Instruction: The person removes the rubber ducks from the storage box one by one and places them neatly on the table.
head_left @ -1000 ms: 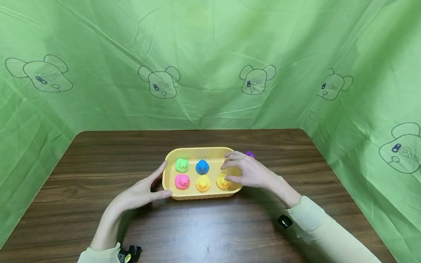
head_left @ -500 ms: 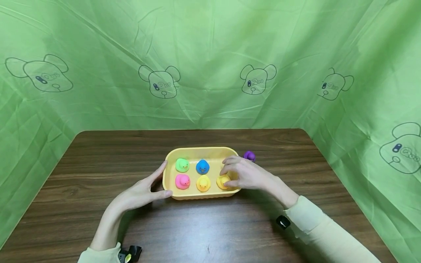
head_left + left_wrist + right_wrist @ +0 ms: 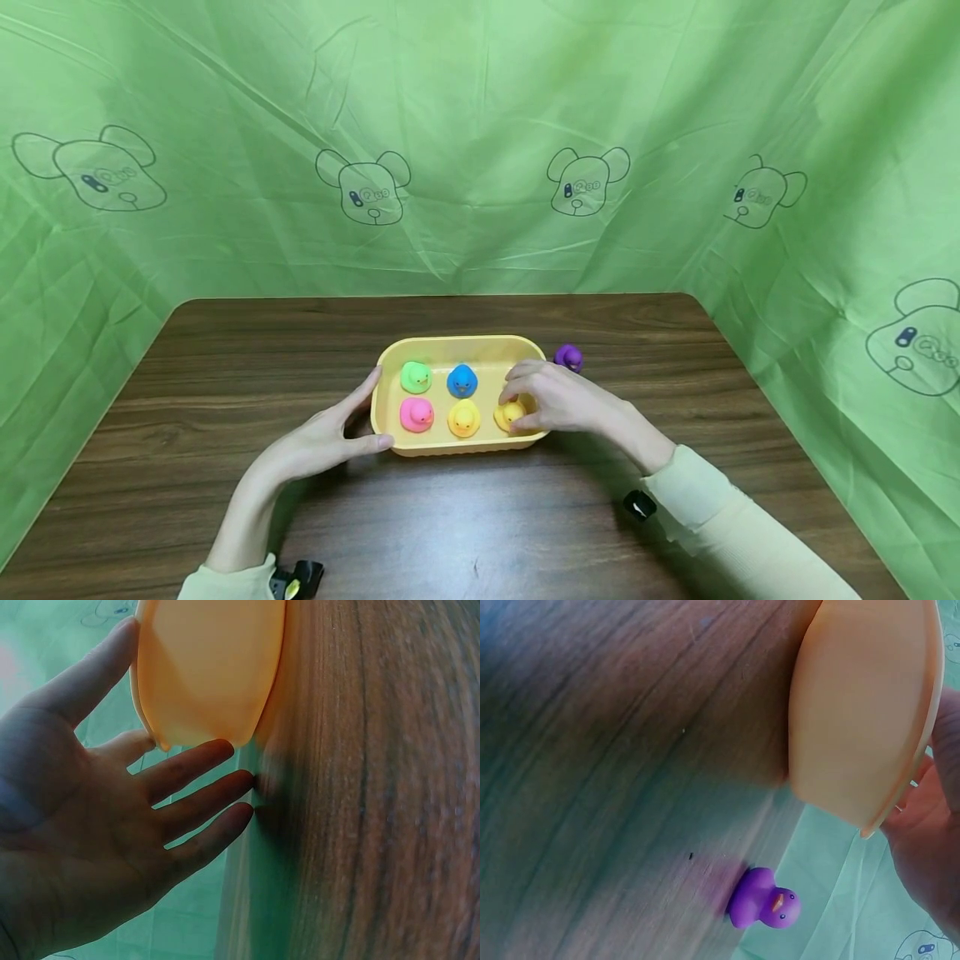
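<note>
A pale yellow plastic basket holds several rubber ducks. The green duck and the blue duck are in its back row. In front sit the pink duck, a yellow duck and another yellow duck at the right. My left hand braces the basket's left end, thumb and forefinger spread along the rim, the other fingers extended below in the left wrist view. Over the right end, my right hand pinches the right-hand yellow duck between thumb and fingers; the basket wall hides these fingertips in the right wrist view.
A purple duck stands on the wooden table, just outside the basket's back right corner. Green cloth printed with bear heads hangs behind the table and along both sides.
My right hand has lowered slightly toward the near side, its thumb and fingers closing around the right-hand yellow duck. More of the purple duck shows. The left hand stays put.
</note>
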A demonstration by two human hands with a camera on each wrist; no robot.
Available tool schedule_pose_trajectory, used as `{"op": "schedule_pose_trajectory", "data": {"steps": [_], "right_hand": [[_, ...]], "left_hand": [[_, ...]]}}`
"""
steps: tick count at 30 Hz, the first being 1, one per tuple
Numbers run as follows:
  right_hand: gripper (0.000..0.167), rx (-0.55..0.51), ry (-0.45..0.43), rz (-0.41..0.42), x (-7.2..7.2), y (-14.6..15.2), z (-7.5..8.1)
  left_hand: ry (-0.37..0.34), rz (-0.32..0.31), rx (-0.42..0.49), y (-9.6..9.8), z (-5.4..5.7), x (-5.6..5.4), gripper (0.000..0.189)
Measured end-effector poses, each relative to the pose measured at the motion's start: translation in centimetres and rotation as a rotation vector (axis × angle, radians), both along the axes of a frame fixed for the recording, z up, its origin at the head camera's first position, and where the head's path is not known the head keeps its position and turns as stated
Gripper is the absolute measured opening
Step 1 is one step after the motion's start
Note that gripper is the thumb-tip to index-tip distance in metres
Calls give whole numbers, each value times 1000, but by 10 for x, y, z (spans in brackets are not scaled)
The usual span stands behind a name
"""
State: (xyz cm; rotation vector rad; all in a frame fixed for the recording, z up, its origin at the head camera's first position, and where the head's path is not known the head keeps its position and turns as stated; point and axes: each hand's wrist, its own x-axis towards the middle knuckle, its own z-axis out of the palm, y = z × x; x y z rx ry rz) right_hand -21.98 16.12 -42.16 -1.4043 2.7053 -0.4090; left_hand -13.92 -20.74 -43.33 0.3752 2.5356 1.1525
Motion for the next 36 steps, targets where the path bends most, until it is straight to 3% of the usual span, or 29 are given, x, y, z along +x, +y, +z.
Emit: {"op": "schedule_pose_trajectory", "data": {"steps": [19, 36], "right_hand": [[23, -21, 28, 11, -1, -1, -1], [24, -194, 21, -20, -1, 7, 13]], "left_hand": [[-6, 0, 13, 0, -1, 0, 104], [-6, -4, 24, 0, -1, 0, 104]]}}
